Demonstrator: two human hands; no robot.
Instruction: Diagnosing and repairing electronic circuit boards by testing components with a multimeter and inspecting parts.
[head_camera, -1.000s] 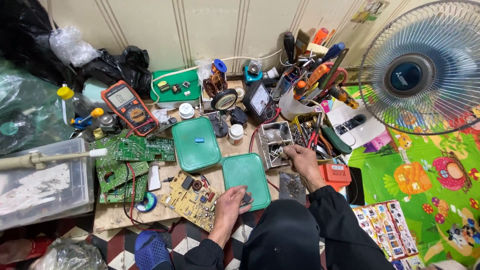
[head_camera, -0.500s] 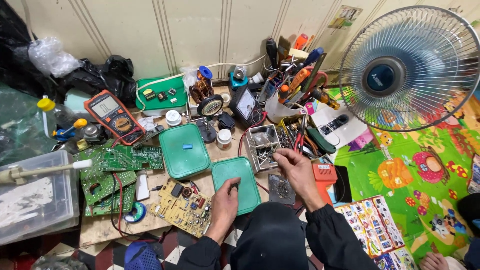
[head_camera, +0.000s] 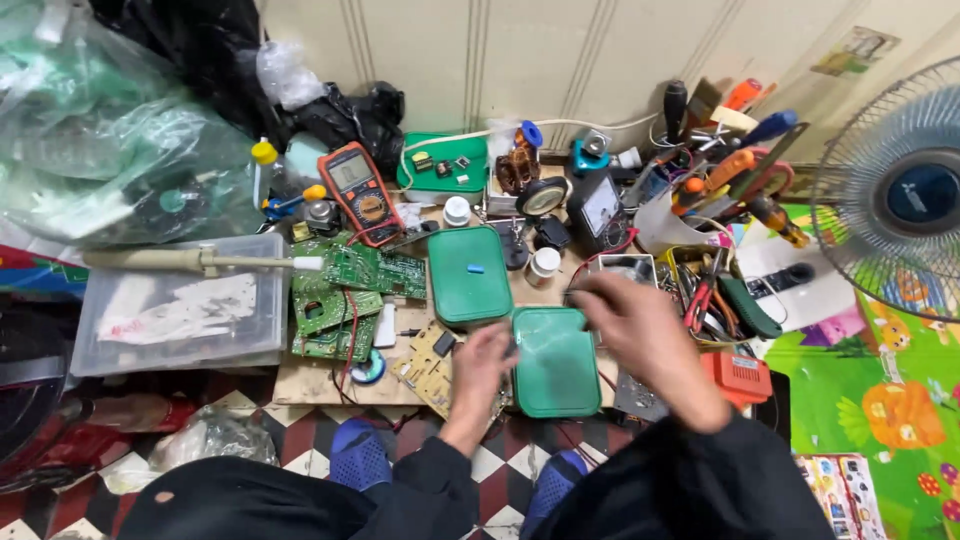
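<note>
Green lid, near: a flat green rectangular lid lies at the front edge of the worktop, between the two hands.
Left hand: the left hand rests at the lid's left edge, fingers curled onto the rim; whether its grip is clenched on the lid or merely touching it cannot be told.
Right hand: the right hand, blurred, hovers above the lid's upper right corner; fingers loosely spread, grip released, nothing visibly held.
Tan circuit board: a tan circuit board lies just left of the left hand, partly beneath it.
Green lid, far: a second green lid sits just behind and to the left of the first, a small blue piece on its top.
Green circuit boards: several green boards lie stacked left of the far lid.
Multimeter: an orange-cased multimeter lies behind the boards.
Orange tool case: an orange case sits to the right of the right hand.
Clear bin: a clear plastic bin stands at the far left.
Fan: a standing fan occupies the right edge.
</note>
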